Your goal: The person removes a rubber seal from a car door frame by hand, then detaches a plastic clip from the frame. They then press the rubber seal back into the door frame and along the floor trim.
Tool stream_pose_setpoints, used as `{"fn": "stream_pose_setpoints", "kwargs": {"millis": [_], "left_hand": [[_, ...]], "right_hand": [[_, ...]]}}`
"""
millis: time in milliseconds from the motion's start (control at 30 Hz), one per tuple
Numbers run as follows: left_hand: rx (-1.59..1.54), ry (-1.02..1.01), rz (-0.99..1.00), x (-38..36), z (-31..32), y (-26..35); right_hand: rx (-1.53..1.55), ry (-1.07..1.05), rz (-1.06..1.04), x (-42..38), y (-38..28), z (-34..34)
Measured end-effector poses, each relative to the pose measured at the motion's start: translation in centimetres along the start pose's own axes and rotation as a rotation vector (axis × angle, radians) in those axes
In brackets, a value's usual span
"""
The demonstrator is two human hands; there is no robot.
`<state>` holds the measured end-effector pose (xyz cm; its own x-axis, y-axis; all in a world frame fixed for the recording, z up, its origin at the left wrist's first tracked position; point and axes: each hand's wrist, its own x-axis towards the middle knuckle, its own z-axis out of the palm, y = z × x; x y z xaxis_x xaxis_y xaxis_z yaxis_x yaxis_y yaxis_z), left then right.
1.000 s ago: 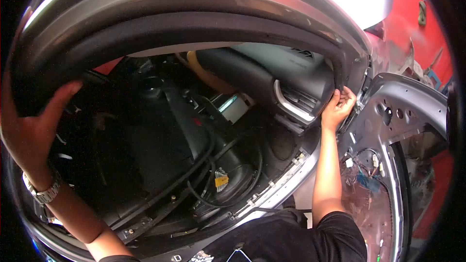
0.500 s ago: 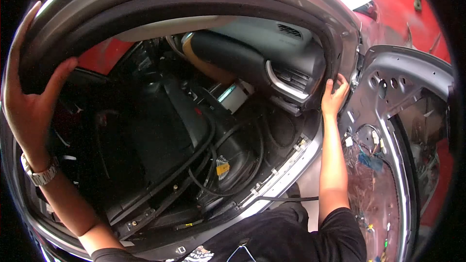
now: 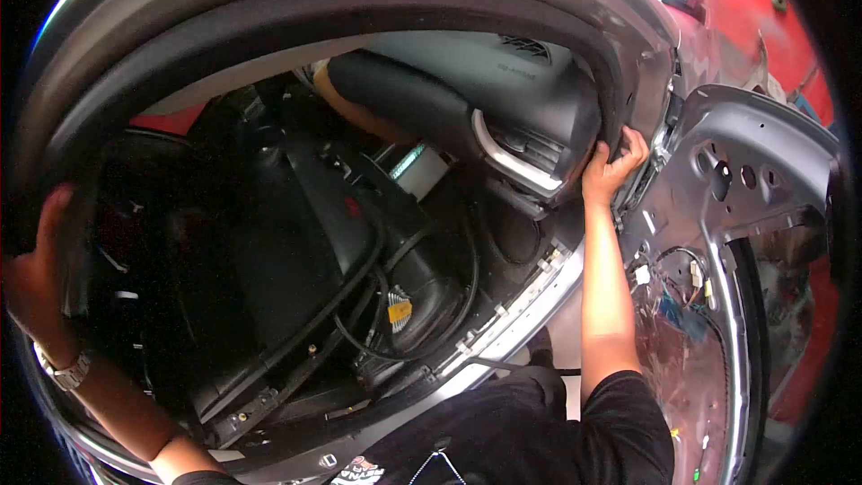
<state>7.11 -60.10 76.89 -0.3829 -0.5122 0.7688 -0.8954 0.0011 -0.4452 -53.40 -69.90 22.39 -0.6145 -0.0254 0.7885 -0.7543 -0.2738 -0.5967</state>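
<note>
A black rubber door seal (image 3: 359, 2) runs along the rim of a car's door opening, over the top and down the pillar on the right. My right hand (image 3: 612, 172) grips the seal at that pillar, thumb on the inner side and fingers curled toward the outer side. At the left edge, my left hand (image 3: 38, 278) is by the dark side of the opening, its thumb pointing up. Its other fingers are hidden in shadow and past the view's edge. A loose black strip (image 3: 512, 369) hangs across the sill by my body.
Inside are the dashboard (image 3: 548, 81) with an air vent (image 3: 525, 148), a dark seat (image 3: 269, 216) and loose black cables. The door sill (image 3: 512, 314) is bare metal with clips. An opened door (image 3: 763, 139) with exposed wiring stands to the right.
My left hand has moved down along the left side of the opening, and its fingers have gone out of sight. My right hand stays at the pillar, its fingers more curled. The view has shifted slightly.
</note>
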Motion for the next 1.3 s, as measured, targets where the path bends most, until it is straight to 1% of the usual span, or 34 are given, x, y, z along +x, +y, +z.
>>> {"fn": "stream_pose_setpoints", "kwargs": {"millis": [67,100,133,167,200,233,300,333,367,433,500,567,633,667,700,767,800,833,900,933,967,1033,1067,1100,1167,1200,1233,1300], "left_hand": [[-0.003,-0.008,-0.01,-0.4,0.0,-0.4],[-0.003,-0.014,-0.008,-0.5,0.0,-0.5],[-0.001,-0.016,-0.009,-0.5,0.0,-0.8],[0.003,-0.017,-0.014,-0.7,0.0,-1.2],[0.01,-0.019,-0.022,-0.8,-0.1,-1.5],[0.014,-0.027,-0.024,-0.9,-0.1,-1.8],[0.017,-0.033,-0.027,-0.7,0.1,-2.1],[0.021,-0.035,-0.031,-0.9,0.1,-2.2],[0.022,-0.039,-0.034,-1.0,0.1,-2.4],[0.02,-0.05,-0.028,-1.0,0.0,-2.4],[0.008,-0.056,-0.013,-0.7,0.4,-2.0],[-0.012,-0.052,0.001,-0.5,0.6,-1.5],[-0.032,-0.059,0.024,-0.5,1.1,-0.7],[-0.045,-0.055,0.036,-0.3,1.1,-0.3],[-0.055,-0.05,0.045,-0.4,1.2,0.2],[-0.063,-0.042,0.065,-0.9,1.3,1.2],[-0.071,-0.042,0.077,-1.0,1.5,1.6],[-0.08,-0.04,0.09,-1.1,1.8,2.1],[-0.089,-0.044,0.099,-1.3,2.5,2.8],[-0.094,-0.046,0.099,-1.6,3.1,2.9],[-0.095,-0.049,0.097,-1.9,3.8,3.3],[-0.091,-0.047,0.092,-2.7,5.0,3.3],[-0.098,-0.047,0.084,-2.8,6.0,3.2],[-0.097,-0.05,0.085,-3.3,6.6,3.4],[-0.103,-0.051,0.1,-4.4,7.8,4.1],[-0.108,-0.057,0.107,-4.6,8.8,4.4],[-0.118,-0.063,0.108,-5.1,9.6,4.8],[-0.13,-0.06,0.107,-6.0,11.0,5.4]], "right_hand": [[0.07,-0.005,0.119,-0.4,-0.7,-0.4],[0.064,-0.01,0.121,-2.1,0.1,-1.2],[0.057,-0.033,0.236,-4.4,1.6,-1.8],[0.051,-0.053,0.349,-5.0,1.6,-1.9],[0.092,-0.029,0.378,-5.3,1.8,-2.0],[0.088,-0.03,0.384,-5.5,2.1,-1.8],[-0.076,-0.035,0.235,-5.6,2.5,-1.3],[-0.013,0.022,0.232,-5.9,3.1,-0.4],[-0.011,0.022,0.233,-5.8,3.1,0.0],[-0.025,0.018,0.347,-6.4,2.8,-0.1],[-0.019,0.0,0.392,-6.1,2.1,-0.5],[0.095,-0.061,0.454,-5.6,1.5,-1.4],[0.011,-0.165,0.581,-7.9,1.3,-3.6],[-0.063,-0.184,0.516,-9.9,2.3,-4.5],[-0.067,-0.182,0.515,-10.9,2.5,-5.6],[-0.392,-0.411,0.573,-13.0,2.7,-7.8],[-0.408,-0.498,0.603,-12.9,2.6,-8.8],[-0.489,-0.536,0.638,-13.1,2.7,-9.3],[-0.441,-0.81,0.753,-12.0,3.0,-12.0],[-0.374,-0.905,0.891,-10.9,1.6,-13.1],[-0.394,-0.924,0.896,-11.5,1.6,-14.4],[-0.538,-1.048,0.818,-13.0,2.4,-16.5],[-0.605,-1.01,0.705,-14.9,3.8,-17.7],[-0.617,-1.022,0.71,-14.9,3.1,-18.5],[-0.56,-1.058,0.846,-14.4,0.8,-20.8],[-0.591,-1.124,0.912,-11.7,-2.9,-21.1],[-0.612,-1.133,0.922,-11.9,-3.4,-22.4],[-0.541,-1.065,0.847,-11.4,-4.5,-23.7]]}}
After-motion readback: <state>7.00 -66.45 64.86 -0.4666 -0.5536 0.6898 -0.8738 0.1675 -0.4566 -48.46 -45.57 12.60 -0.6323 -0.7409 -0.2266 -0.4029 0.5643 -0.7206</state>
